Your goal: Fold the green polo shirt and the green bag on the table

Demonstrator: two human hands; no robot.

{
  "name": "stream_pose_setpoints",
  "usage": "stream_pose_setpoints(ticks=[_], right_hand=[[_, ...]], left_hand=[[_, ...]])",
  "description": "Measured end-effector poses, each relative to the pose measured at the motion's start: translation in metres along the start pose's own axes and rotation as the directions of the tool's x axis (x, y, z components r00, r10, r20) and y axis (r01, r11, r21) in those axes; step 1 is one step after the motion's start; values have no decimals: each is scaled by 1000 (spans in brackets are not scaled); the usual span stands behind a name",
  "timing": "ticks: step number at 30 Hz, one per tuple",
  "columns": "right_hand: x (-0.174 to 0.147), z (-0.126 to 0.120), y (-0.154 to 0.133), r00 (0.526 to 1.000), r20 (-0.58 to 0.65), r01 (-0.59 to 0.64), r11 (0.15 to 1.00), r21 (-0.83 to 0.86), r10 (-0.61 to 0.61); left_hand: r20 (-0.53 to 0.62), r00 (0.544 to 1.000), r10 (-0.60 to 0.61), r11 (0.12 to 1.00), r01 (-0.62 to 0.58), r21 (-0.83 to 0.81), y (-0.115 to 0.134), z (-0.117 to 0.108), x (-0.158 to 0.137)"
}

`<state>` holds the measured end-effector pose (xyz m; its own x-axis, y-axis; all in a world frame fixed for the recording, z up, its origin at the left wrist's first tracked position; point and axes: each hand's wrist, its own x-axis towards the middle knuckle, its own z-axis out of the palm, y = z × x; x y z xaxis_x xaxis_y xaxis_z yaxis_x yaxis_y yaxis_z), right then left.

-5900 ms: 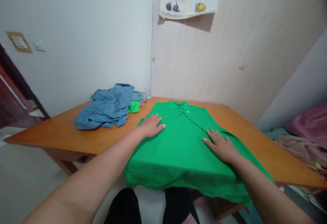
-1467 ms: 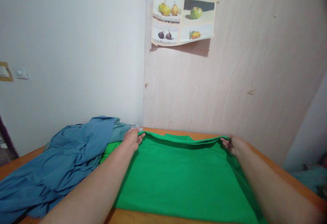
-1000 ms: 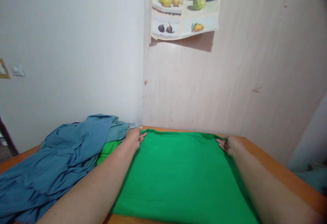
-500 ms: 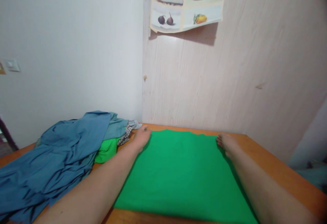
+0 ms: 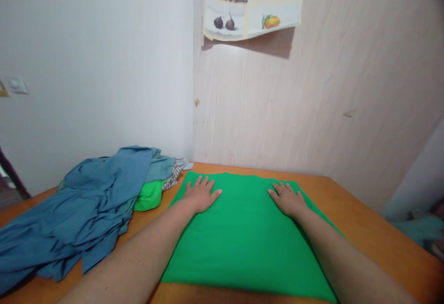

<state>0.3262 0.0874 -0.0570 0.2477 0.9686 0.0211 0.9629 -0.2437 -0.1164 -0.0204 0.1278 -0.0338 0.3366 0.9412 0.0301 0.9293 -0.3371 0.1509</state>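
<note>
A green cloth lies spread flat on the orange-brown table, its far edge slightly wavy. My left hand rests palm down on its far left part, fingers spread. On the far right part my right hand lies flat too, fingers apart. Neither hand grips the fabric. My forearms cover parts of the cloth's left and right edges.
Left of the cloth is a heap of crumpled blue clothing, with a bright green piece and a striped piece poking out. A wall stands behind the table, with a fruit poster hanging on it.
Both hands have let go of the cloth's far corners and moved inward and a little nearer, now lying flat on it. The view has shifted slightly.
</note>
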Motion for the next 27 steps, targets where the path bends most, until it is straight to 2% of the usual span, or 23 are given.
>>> stream_pose_setpoints(ticks=[17, 22, 27], right_hand=[[-133, 0, -8, 998, -31, 56, 998, -27, -57], [-146, 3, -5, 995, -61, 75, 997, -23, -76], [-139, -2, 7, 985, -120, 133, 990, 55, -126]], left_hand=[[-10, 998, -59, 998, 59, -16, -2, -5, -149], [-17, 997, -81, 996, 81, -25, -5, -8, -167], [-42, 994, -99, 995, 98, -22, -16, -13, -163]])
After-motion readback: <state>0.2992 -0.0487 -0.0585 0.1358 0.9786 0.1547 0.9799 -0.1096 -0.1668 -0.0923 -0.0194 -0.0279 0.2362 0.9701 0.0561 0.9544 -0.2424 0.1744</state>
